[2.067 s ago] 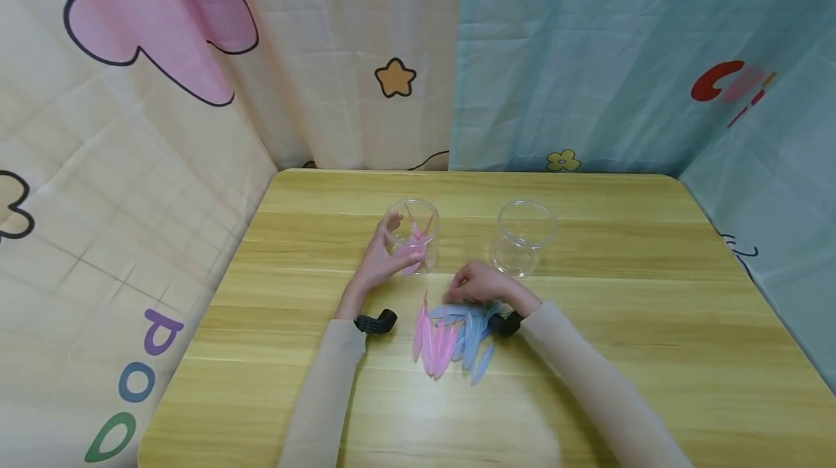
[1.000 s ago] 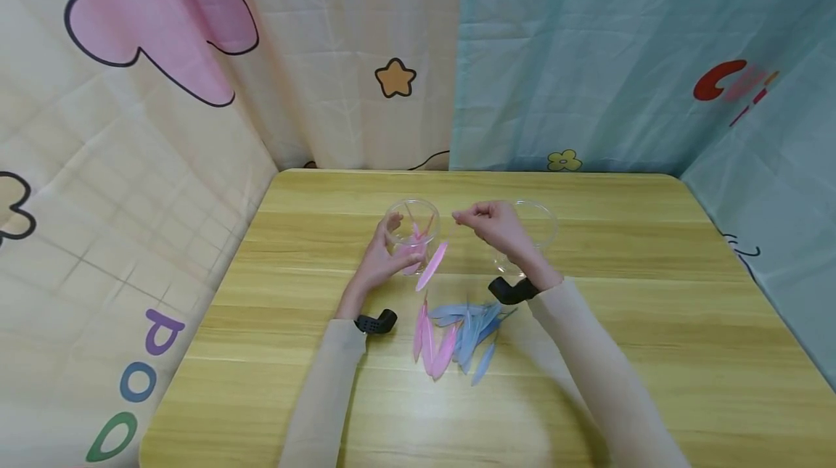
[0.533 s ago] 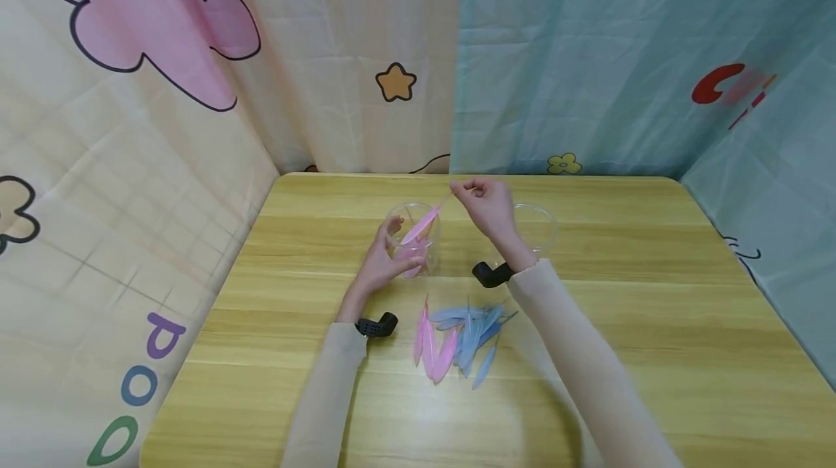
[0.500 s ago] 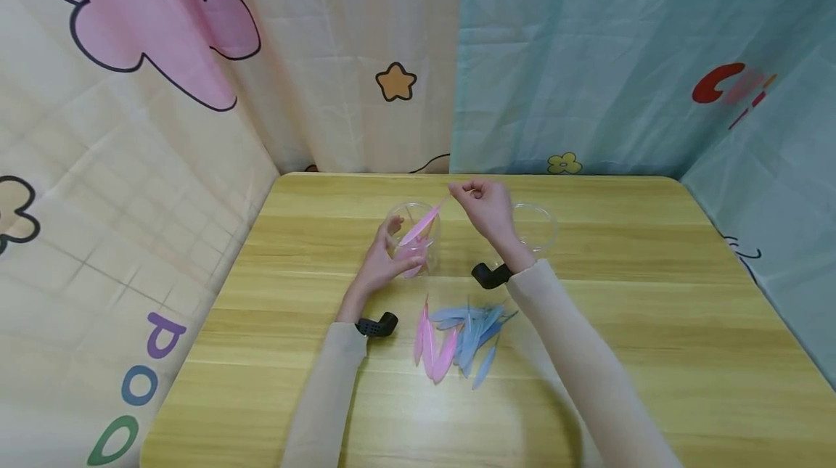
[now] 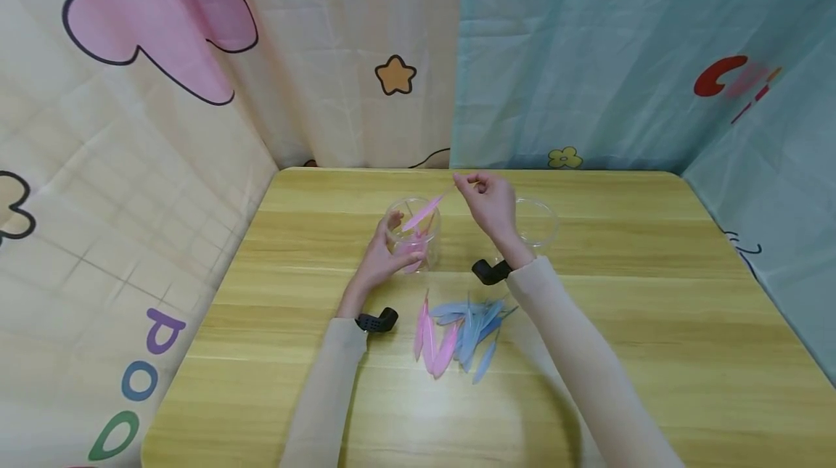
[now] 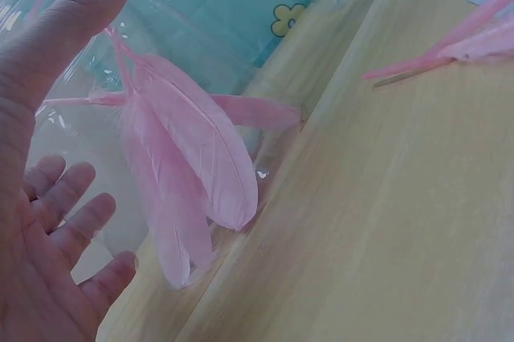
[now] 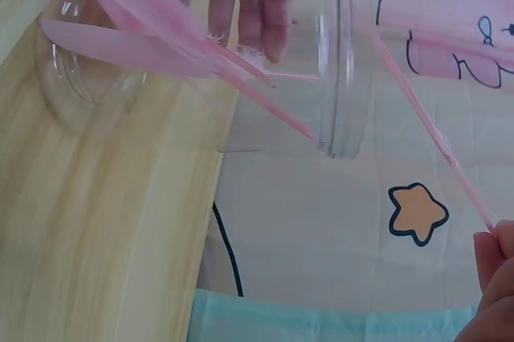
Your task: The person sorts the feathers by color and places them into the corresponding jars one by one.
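Note:
My left hand [image 5: 381, 257] curves round a clear jar [image 5: 432, 249], thumb on the near side and fingers on the far side. Several pink feathers [image 6: 189, 141] stand inside it, vanes down and quills up. My right hand [image 5: 493, 207] pinches one more pink feather [image 5: 421, 215] by the quill end, above and right of the jar. This feather slants down to the left, its vane over the jar's mouth. In the right wrist view, the quill [image 7: 418, 113] runs from the fingertips to the jar's rim.
Pink feathers [image 5: 428, 345] lie nearer me on the wooden table [image 5: 261, 381], beside a loose pile of blue feathers [image 5: 472, 334]. A second clear jar [image 5: 555, 225] stands behind my right wrist, partly hidden. Printed curtains [image 5: 339, 112] hang behind the table.
My right hand has lifted a pink feather from the pile, carried it up and away from me, and brought its vane over the jar's mouth. My left hand stays on the jar.

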Tool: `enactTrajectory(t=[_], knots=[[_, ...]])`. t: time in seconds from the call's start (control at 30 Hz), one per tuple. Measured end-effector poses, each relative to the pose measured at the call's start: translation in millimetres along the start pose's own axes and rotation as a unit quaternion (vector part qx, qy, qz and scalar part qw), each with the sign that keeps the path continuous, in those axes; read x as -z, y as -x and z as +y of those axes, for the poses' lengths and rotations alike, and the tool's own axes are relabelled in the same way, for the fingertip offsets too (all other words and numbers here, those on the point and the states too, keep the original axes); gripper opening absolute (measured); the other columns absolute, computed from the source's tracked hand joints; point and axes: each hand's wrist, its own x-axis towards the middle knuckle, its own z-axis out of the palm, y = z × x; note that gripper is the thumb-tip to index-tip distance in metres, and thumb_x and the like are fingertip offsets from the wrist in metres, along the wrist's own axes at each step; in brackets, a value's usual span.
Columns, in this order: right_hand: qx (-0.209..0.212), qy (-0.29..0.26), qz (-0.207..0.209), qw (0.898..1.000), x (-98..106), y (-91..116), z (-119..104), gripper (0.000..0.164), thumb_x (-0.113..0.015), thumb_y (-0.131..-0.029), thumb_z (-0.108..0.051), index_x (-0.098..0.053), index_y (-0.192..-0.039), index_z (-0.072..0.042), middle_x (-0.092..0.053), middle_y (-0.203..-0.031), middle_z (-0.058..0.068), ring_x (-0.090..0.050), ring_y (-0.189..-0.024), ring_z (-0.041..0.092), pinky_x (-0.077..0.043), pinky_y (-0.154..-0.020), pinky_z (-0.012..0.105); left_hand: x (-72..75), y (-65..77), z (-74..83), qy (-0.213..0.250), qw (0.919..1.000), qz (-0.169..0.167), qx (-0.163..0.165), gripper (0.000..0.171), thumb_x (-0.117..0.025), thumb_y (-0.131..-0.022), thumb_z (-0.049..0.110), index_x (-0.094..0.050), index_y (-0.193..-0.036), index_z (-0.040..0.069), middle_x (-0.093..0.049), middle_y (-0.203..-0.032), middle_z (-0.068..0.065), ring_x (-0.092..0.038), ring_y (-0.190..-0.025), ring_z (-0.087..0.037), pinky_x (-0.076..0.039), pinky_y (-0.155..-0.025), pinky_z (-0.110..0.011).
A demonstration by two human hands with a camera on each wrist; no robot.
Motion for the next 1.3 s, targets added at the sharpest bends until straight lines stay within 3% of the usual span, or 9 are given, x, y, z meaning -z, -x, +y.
enactTrajectory(t=[0.23,0.4,0.47,0.6,0.8,0.9,1.13,1.3], knots=[[-0.031,0.066,-0.099,0.992,-0.5,9.4,5.7,0.037,-0.064,-0.089,-0.043,-0.074,-0.091,-0.007,-0.040,-0.048,0.001,-0.033,-0.042,0.016,-0.026,-0.044,0.029,0.4,-1.2,2.3,0.005,1.0000,-0.006,0.003,0.098,-0.081,-0.077,0.025,-0.017,-0.150,0.015,-0.028,-0.151,-0.004,-0.023,-0.138,-0.023,-0.023,-0.105,-0.055],[-0.068,0.062,-0.190,0.977,8.5,23.4,12.6,0.035,-0.065,-0.088,-0.043,-0.074,-0.090,-0.009,-0.043,-0.050,0.002,-0.034,-0.044,0.016,-0.028,-0.045,0.030,1.6,4.2,24.5,0.009,0.9998,-0.017,0.008,0.095,-0.079,-0.078,0.016,-0.016,-0.150,0.006,-0.026,-0.151,-0.016,-0.022,-0.138,-0.032,-0.023,-0.104,-0.057],[-0.083,0.048,-0.253,0.963,12.7,29.6,13.3,0.031,-0.067,-0.087,-0.041,-0.073,-0.088,-0.011,-0.045,-0.051,0.003,-0.035,-0.043,0.016,-0.029,-0.043,0.029,1.3,4.0,24.0,0.007,0.9998,-0.016,0.008,0.096,-0.079,-0.078,0.018,-0.016,-0.150,0.007,-0.026,-0.151,-0.014,-0.023,-0.138,-0.031,-0.024,-0.104,-0.057],[-0.084,0.032,-0.380,0.921,11.7,42.5,12.2,0.020,-0.070,-0.087,-0.033,-0.072,-0.091,-0.013,-0.048,-0.052,0.005,-0.036,-0.039,0.013,-0.031,-0.040,0.027,-0.2,-2.6,3.3,0.010,0.9999,-0.002,0.013,0.099,-0.082,-0.075,0.025,-0.018,-0.151,0.015,-0.028,-0.151,-0.004,-0.024,-0.137,-0.024,-0.024,-0.104,-0.054],[-0.047,0.064,-0.476,0.876,-8.7,60.0,25.4,0.015,-0.069,-0.088,-0.021,-0.071,-0.097,-0.010,-0.047,-0.051,-0.001,-0.036,-0.039,0.009,-0.033,-0.041,0.024,-0.6,-1.8,1.1,0.008,0.9999,0.007,0.014,0.099,-0.083,-0.073,0.033,-0.021,-0.149,0.018,-0.032,-0.149,0.000,-0.027,-0.136,-0.020,-0.027,-0.104,-0.051],[-0.036,0.069,-0.505,0.860,-19.0,63.9,37.8,0.016,-0.069,-0.087,-0.017,-0.070,-0.101,-0.008,-0.045,-0.049,-0.004,-0.036,-0.040,0.007,-0.031,-0.041,0.022,-0.7,-0.5,1.7,0.007,0.9999,0.010,0.012,0.100,-0.083,-0.072,0.035,-0.022,-0.149,0.015,-0.033,-0.148,-0.001,-0.028,-0.135,-0.020,-0.027,-0.103,-0.052],[-0.075,0.042,-0.537,0.839,-32.8,62.0,56.7,0.012,-0.069,-0.087,-0.011,-0.068,-0.099,-0.008,-0.048,-0.050,0.000,-0.039,-0.037,0.009,-0.036,-0.039,0.023,-1.6,0.6,1.6,0.010,0.9999,0.010,0.005,0.104,-0.084,-0.072,0.036,-0.020,-0.150,0.011,-0.032,-0.149,-0.005,-0.027,-0.136,-0.022,-0.027,-0.104,-0.052],[-0.085,0.016,-0.571,0.817,-35.3,55.0,61.1,0.008,-0.070,-0.085,-0.004,-0.065,-0.091,-0.003,-0.049,-0.049,0.002,-0.040,-0.035,0.009,-0.037,-0.038,0.022,-1.1,0.7,2.2,0.014,0.9999,0.009,0.002,0.103,-0.083,-0.073,0.034,-0.019,-0.150,0.011,-0.032,-0.149,-0.003,-0.026,-0.137,-0.020,-0.025,-0.105,-0.050]])
